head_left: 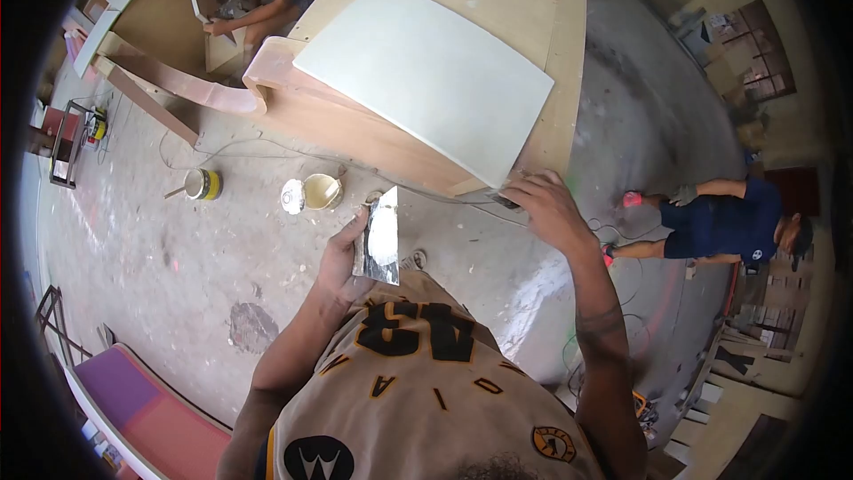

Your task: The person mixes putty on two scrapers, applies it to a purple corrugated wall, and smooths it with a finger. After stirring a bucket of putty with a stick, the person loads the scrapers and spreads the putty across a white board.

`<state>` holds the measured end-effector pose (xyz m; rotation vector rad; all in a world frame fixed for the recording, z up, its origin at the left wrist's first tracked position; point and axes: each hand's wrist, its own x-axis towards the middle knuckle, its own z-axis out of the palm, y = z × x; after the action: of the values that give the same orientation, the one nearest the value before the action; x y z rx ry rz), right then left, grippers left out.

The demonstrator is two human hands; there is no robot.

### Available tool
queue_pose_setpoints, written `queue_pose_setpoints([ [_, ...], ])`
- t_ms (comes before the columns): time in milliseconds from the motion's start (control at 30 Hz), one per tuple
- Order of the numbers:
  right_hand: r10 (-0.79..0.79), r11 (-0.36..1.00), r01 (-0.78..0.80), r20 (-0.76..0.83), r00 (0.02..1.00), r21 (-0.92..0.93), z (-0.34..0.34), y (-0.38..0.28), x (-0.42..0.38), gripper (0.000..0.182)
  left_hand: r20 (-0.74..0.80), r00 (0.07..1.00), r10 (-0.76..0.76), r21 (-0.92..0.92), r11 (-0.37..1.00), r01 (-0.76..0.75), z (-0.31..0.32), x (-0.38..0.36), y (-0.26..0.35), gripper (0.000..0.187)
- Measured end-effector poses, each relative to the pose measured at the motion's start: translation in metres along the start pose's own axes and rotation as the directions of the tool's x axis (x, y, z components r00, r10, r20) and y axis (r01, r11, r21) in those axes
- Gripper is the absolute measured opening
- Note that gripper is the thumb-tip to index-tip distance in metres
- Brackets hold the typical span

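Down at frame centre, the left hand (pixel 342 258) pinches a putty-smeared scraper blade (pixel 380 238), while the right hand (pixel 544 204) presses curled fingers on the lower corner of the white panel (pixel 426 71). An open paint can (pixel 322 190) and its lid (pixel 292 196) sit left on the floor; a person in blue (pixel 724 222) bends at right.

We get one head-worn fisheye view, looking steeply down past our own chest at both hands, close in, with the wooden cabinet (pixel 426 116) and concrete floor (pixel 178 249) stretching ahead.
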<state>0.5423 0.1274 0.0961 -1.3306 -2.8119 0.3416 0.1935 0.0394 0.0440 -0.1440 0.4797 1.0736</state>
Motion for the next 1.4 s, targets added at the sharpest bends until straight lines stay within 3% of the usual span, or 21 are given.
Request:
queue_pose_setpoints([
  [133, 0.113, 0.993, -0.111, -0.078, 0.991, 0.024, -0.015, -0.018, -0.022, 0.051, -0.034, 0.995, -0.094, 0.022, 0.995, 0.095, 0.002, 0.006, -0.009, 0.036],
  [200, 0.004, 0.986, 0.056, -0.36, 0.933, 0.156, -0.024, -0.055, -0.021, 0.055, -0.032, 0.985, -0.172, 0.021, 0.985, 0.172, 0.005, 0.009, -0.017, 0.036],
  [267, -0.112, 0.965, 0.221, -0.538, 0.836, 0.143, -0.016, -0.097, -0.024, 0.04, 0.018, 0.98, -0.199, 0.083, 0.977, 0.196, 0.005, 0.013, -0.028, 0.038],
  [333, -0.212, 0.927, 0.352, -0.596, 0.774, 0.129, -0.009, -0.133, -0.03, 0.045, 0.011, 0.974, -0.226, 0.184, 0.958, 0.22, 0.024, 0.01, -0.04, 0.043],
  [367, -0.233, 0.908, 0.397, -0.62, 0.749, 0.137, 0.0, -0.145, -0.032, 0.049, 0.146, 0.939, -0.312, 0.162, 0.944, 0.288, 0.016, 0.012, -0.038, 0.044],
  [433, -0.131, 0.915, 0.345, -0.655, 0.745, 0.21, 0.033, -0.15, -0.035, 0.051, 0.172, 0.929, -0.328, 0.169, 0.939, 0.3, 0.015, 0.011, -0.042, 0.044],
  [467, -0.028, 0.913, 0.29, -0.666, 0.746, 0.286, 0.046, -0.151, -0.036, 0.054, 0.125, 0.952, -0.28, 0.215, 0.944, 0.25, 0.018, 0.011, -0.044, 0.044],
  [500, -0.04, 0.91, 0.307, -0.677, 0.735, 0.28, 0.051, -0.15, -0.04, 0.054, 0.082, 0.971, -0.223, 0.259, 0.946, 0.195, 0.022, 0.01, -0.044, 0.045],
  [600, 0.17, 0.982, -0.121, -0.388, 0.906, 0.148, 0.049, -0.139, -0.063, 0.05, 0.059, 0.985, -0.16, 0.255, 0.957, 0.14, -0.001, 0.009, -0.038, 0.042],
  [633, 0.163, 0.982, -0.111, -0.397, 0.903, 0.151, 0.056, -0.133, -0.072, 0.05, 0.082, 0.983, -0.162, 0.218, 0.966, 0.141, 0.0, 0.007, -0.034, 0.041],
  [700, 0.315, 0.925, -0.218, -0.308, 0.898, 0.312, 0.075, -0.121, -0.087, 0.049, 0.057, 0.992, -0.111, 0.214, 0.972, 0.097, 0.008, 0.01, -0.026, 0.04],
  [733, 0.308, 0.929, -0.211, -0.319, 0.896, 0.305, 0.075, -0.118, -0.092, 0.049, 0.077, 0.994, -0.079, 0.184, 0.981, 0.064, 0.011, 0.014, -0.018, 0.04],
  [800, 0.567, 0.735, -0.224, -0.398, 0.722, 0.641, 0.074, -0.113, -0.099, 0.048, 0.089, 0.996, -0.002, 0.119, 0.993, -0.009, 0.019, 0.019, -0.006, 0.043],
  [833, 0.635, 0.687, -0.231, -0.416, 0.651, 0.689, 0.072, -0.109, -0.098, 0.039, 0.09, 0.996, 0.005, 0.124, 0.992, -0.016, 0.024, 0.019, -0.002, 0.043],
  [900, 0.759, 0.487, -0.147, -0.335, 0.558, 0.861, 0.08, -0.089, -0.097, 0.027, 0.05, 0.991, 0.122, 0.165, 0.978, -0.129, 0.036, 0.019, 0.005, 0.048],
  [1000, 0.9, 0.239, -0.084, -0.189, 0.393, 0.967, 0.082, -0.064, -0.088, 0.016, 0.0, 0.994, 0.112, 0.205, 0.973, -0.11, 0.032, 0.026, 0.013, 0.051],
  [1100, 0.898, 0.206, -0.082, -0.156, 0.412, 0.975, 0.081, -0.041, -0.076, 0.014, -0.101, 0.993, 0.062, 0.173, 0.984, -0.044, 0.002, 0.039, 0.02, 0.053],
  [1167, 0.887, 0.249, -0.034, -0.214, 0.409, 0.968, 0.08, -0.029, -0.06, 0.012, -0.116, 0.986, 0.119, 0.234, 0.968, -0.089, 0.001, 0.053, 0.023, 0.05],
  [1233, 0.889, 0.251, -0.035, -0.216, 0.403, 0.967, 0.068, -0.024, -0.047, 0.01, -0.085, 0.984, 0.156, 0.235, 0.963, -0.132, 0.016, 0.062, 0.027, 0.04],
  [1333, 0.904, 0.219, -0.054, -0.182, 0.386, 0.974, 0.058, -0.008, -0.04, 0.01, -0.177, 0.965, 0.191, 0.221, 0.964, -0.15, 0.055, 0.075, 0.029, 0.034],
  [1400, 0.928, 0.122, 0.083, -0.143, 0.344, 0.989, 0.05, 0.012, -0.027, 0.01, -0.191, 0.956, 0.221, 0.222, 0.959, -0.178, 0.066, 0.095, 0.042, 0.033],
])
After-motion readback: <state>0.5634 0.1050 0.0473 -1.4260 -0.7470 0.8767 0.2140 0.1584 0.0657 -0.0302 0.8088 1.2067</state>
